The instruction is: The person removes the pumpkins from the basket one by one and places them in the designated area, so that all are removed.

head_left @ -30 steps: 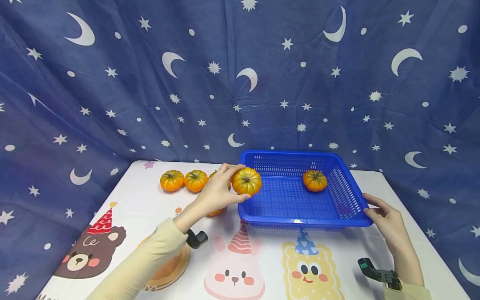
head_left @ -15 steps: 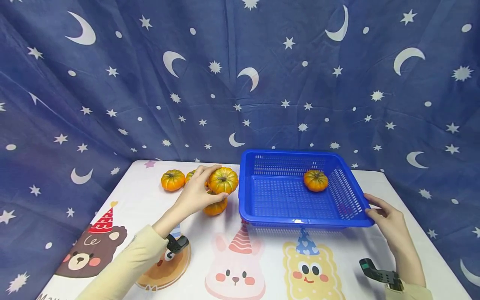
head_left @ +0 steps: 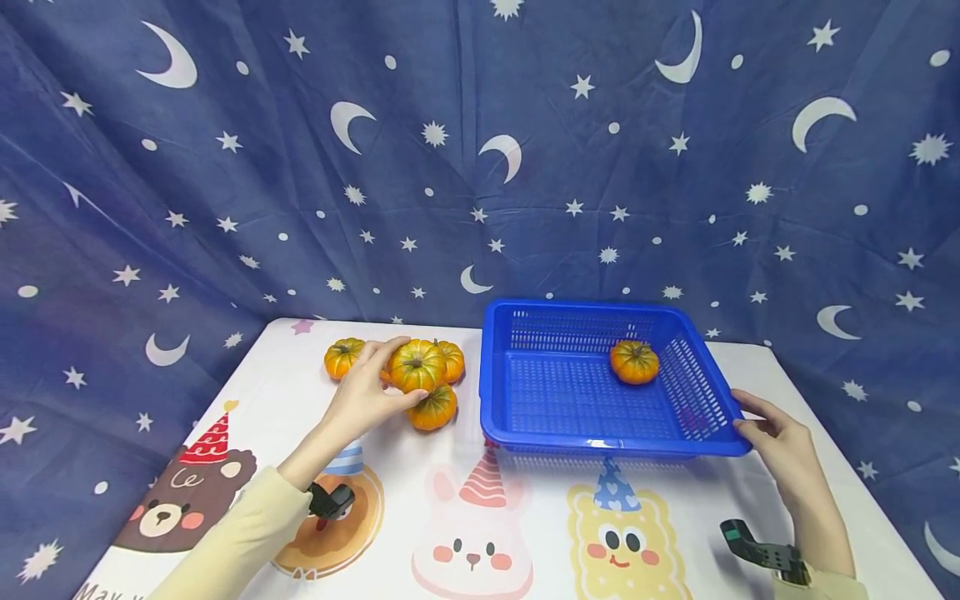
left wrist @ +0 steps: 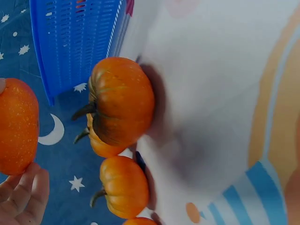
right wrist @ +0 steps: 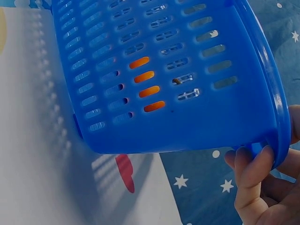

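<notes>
My left hand (head_left: 365,396) holds a small orange pumpkin (head_left: 417,365) between thumb and fingers, above the others on the left. In the left wrist view this pumpkin (left wrist: 18,126) hangs raised off the tablecloth. Below it sits a pumpkin (head_left: 432,408) at the front of the group, with another pumpkin (head_left: 452,362) behind it to the right. A pumpkin (head_left: 343,357) stands left of my fingers; one more is mostly hidden behind them. With fingers and thumb, my right hand (head_left: 783,446) grips the right rim of a blue plastic basket (head_left: 600,444), which contains a single pumpkin (head_left: 634,362).
A white tablecloth (head_left: 465,450) with cartoon animals covers the table. Right behind the table hangs a dark blue curtain (head_left: 420,183) with moons and stars. The basket stands close to the back edge, right of the pumpkin group.
The left hand has carried its pumpkin leftward, from beside the basket's left rim to over the group of pumpkins. The right hand stays on the rim, and the basket has not moved.
</notes>
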Demonstrator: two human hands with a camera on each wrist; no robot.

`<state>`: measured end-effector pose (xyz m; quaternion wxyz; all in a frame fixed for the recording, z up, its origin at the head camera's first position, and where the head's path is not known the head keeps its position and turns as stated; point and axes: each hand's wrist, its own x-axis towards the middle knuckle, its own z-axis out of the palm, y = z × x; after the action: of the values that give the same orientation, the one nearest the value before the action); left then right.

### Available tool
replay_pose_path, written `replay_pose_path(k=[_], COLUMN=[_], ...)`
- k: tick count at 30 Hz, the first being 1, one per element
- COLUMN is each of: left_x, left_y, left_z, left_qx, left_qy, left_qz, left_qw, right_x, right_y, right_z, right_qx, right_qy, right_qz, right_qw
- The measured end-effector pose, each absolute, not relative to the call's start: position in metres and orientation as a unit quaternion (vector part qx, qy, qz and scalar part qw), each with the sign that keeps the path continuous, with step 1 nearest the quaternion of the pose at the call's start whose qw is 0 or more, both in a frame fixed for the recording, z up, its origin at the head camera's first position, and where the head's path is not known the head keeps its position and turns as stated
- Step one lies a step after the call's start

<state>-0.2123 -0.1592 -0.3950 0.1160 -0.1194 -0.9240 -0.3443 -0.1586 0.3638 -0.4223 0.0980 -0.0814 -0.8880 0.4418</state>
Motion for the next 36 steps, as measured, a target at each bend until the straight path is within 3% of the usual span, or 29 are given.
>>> replay_pose_path(k=[22,36], left_x=[-0.204,-0.208], left_y=[-0.195,-0.206], left_z=[-0.433,-0.448], left_qx=[-0.047,0.002], left_qy=[-0.915,-0.911], left_qz=[-0.386,-0.409], left_qw=[0.109,0.040], right_x=[-0.160,-0.158], right_y=[0.361,0.364], right_z=[-0.426,-0.424], right_qx=[-0.087,-0.079], right_qy=[-0.886,-0.889], right_qz=[0.445,0.438], right_qw=[0.096,0.103])
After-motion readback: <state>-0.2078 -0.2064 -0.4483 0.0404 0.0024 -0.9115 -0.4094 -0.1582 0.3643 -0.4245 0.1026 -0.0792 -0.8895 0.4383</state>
